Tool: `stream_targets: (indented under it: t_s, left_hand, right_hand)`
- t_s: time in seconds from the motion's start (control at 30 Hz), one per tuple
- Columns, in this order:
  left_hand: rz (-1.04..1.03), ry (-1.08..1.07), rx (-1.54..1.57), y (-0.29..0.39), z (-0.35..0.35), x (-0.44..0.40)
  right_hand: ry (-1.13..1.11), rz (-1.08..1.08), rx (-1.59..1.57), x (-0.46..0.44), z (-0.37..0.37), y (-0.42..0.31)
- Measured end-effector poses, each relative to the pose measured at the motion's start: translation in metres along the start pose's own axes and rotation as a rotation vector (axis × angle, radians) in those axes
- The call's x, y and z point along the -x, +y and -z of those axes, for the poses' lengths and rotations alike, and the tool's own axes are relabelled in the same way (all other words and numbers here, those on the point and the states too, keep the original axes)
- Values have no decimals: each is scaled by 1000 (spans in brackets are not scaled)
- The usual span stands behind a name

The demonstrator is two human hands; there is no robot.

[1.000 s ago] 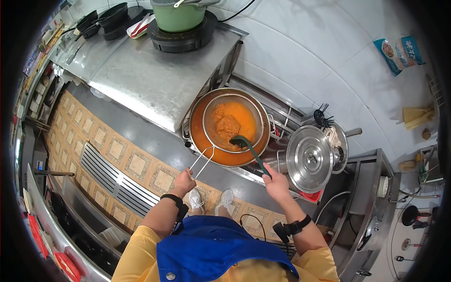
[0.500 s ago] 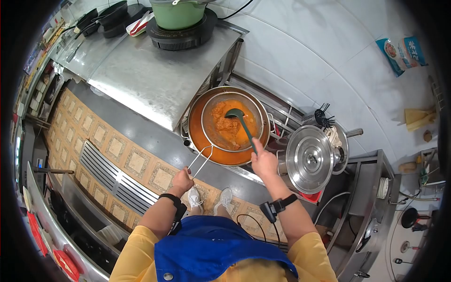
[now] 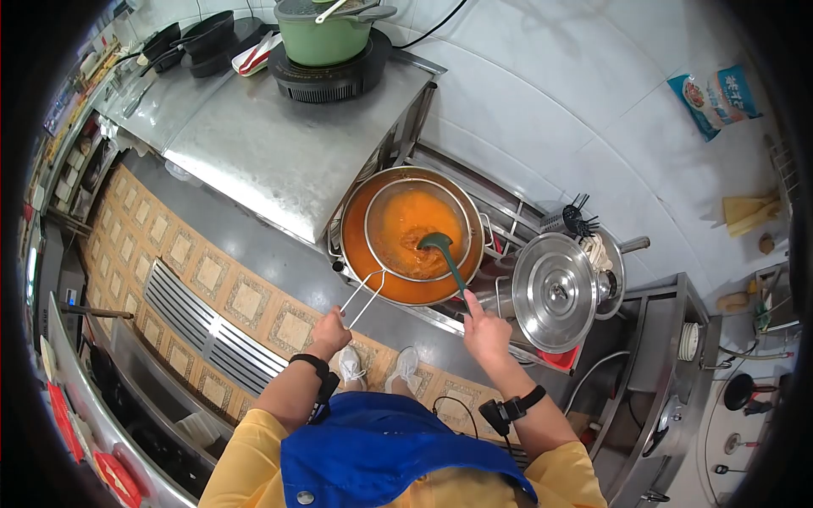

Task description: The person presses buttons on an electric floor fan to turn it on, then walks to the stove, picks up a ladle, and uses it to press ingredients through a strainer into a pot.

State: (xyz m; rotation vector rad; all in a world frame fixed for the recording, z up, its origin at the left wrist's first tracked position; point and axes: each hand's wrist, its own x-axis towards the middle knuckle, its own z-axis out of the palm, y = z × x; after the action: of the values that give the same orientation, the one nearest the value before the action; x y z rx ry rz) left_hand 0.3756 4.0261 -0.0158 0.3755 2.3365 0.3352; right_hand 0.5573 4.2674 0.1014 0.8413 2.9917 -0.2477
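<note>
A round strainer (image 3: 391, 188) sits inside a large metal pot (image 3: 350, 222) of orange liquid, with orange liquid and soft reddish pulp in its bowl. My left hand (image 3: 330, 331) is closed around the end of the strainer's wire handle, below the pot. In my right hand (image 3: 486, 332) is the handle of a dark green ladle (image 3: 438, 243); its head rests in the pulp near the strainer's lower right side.
A steel counter (image 3: 279, 144) at upper left carries a green pot (image 3: 318, 41) on a black cooker (image 3: 330, 80). Right of the large pot are a steel lid (image 3: 555, 292) and a utensil holder (image 3: 555, 222). A grate (image 3: 207, 326) lies in the tiled floor.
The ladle went up and left through the strainer, then back down toward its lower side, my right hand moving with it. My left hand keeps its hold on the handle.
</note>
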Motion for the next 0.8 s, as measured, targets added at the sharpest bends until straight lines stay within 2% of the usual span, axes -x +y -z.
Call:
stream_targets:
  t_s: [0.27, 0.4, 0.57, 0.8]
  left_hand:
    - [-23, -25, 23, -4, -1, -3]
    - [-13, -41, 11, 0, 4, 0]
    - [-30, -45, 8, 1, 5, 2]
    - [-37, -64, 58, -1, 6, 3]
  right_hand:
    - [-96, 48, 116, -54, -25, -30]
    - [-125, -25, 117, -88, -27, -37]
    - [-85, -212, -49, -122, -21, -43]
    - [-177, -292, -251, -144, -31, -66]
